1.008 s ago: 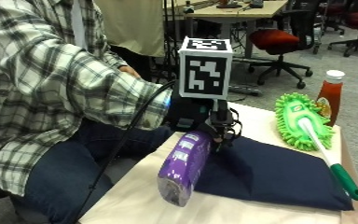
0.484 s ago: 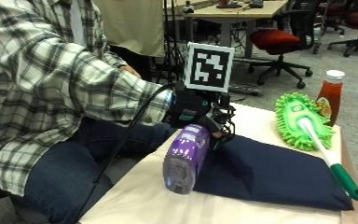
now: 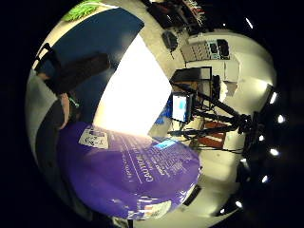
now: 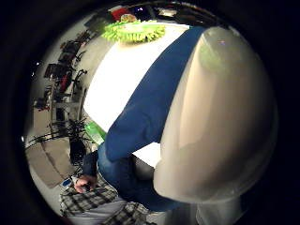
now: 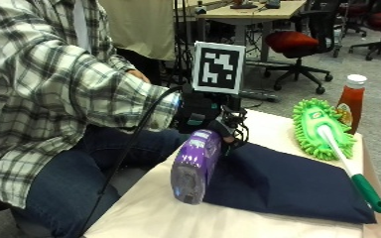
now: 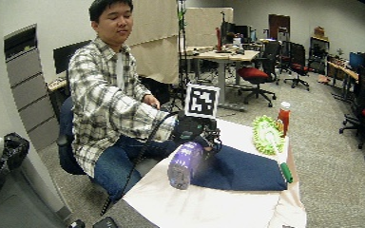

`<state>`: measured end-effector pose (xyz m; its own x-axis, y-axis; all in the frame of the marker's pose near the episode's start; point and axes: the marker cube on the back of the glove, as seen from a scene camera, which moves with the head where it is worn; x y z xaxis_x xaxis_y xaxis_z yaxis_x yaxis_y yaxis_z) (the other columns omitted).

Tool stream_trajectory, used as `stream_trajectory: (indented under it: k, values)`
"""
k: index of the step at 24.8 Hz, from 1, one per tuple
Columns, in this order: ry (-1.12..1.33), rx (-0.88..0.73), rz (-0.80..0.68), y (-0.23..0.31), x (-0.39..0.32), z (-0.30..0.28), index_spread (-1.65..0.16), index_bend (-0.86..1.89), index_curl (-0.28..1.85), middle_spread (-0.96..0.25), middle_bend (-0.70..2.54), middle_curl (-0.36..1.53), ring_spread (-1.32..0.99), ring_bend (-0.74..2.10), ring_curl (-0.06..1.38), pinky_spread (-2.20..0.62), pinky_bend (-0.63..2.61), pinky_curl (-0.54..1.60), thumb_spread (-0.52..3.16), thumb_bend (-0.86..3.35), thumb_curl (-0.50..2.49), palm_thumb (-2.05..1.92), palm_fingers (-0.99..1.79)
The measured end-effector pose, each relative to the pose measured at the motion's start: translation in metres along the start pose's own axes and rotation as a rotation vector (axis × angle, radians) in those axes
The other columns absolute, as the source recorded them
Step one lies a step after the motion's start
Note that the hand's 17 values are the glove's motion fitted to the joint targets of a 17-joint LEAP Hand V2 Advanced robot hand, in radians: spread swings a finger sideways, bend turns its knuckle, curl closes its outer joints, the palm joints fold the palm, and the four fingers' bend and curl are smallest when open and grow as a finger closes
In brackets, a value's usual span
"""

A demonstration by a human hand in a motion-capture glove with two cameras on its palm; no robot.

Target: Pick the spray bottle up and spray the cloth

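Purple plastic spray bottle (image 5: pixel 194 166) is gripped at its neck by the black-gloved right hand (image 5: pixel 207 116) — fingers curled round it — and held tilted, base-down, beside the dark blue folded cloth (image 5: pixel 286 183) on the cream-covered table (image 5: pixel 144 210).

Person: green-and-white plaid shirt (image 5: pixel 52 84), long sleeves; blue jeans (image 5: pixel 78 178); right hand (image 5: pixel 200 111) in black glove, teal trim.

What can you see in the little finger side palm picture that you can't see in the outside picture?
Only the little finger side palm view shows the printed label on the purple spray bottle. Only the outside view shows the gloved right hand gripping that bottle by its top, the ketchup bottle, and the person's plaid sleeve. Both show the bottle, the navy cloth and the green duster.
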<state>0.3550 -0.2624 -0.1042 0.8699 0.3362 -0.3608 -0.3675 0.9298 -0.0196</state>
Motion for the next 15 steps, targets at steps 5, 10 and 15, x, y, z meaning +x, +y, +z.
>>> stream_trajectory:
  k: [5, 10, 15]
  values:
    - [-0.287, 0.198, 0.084, 0.006, 0.008, -0.026, -0.29, 0.24, 0.62, -0.17, 0.51, 0.53, -0.21, 0.53, 0.49, -0.09, 0.25, 0.41, 0.00, -0.03, 0.79, 1.09, 1.26]
    - [-0.674, 0.424, 0.165, 0.016, 0.028, -0.058, -0.29, 0.24, 0.62, -0.17, 0.52, 0.54, -0.21, 0.53, 0.49, -0.09, 0.25, 0.41, 0.00, -0.03, 0.79, 1.09, 1.25]
    - [-1.137, 0.614, 0.206, 0.028, 0.042, -0.085, -0.29, 0.23, 0.62, -0.17, 0.51, 0.53, -0.21, 0.52, 0.49, -0.09, 0.25, 0.41, 0.01, -0.03, 0.79, 1.09, 1.25]
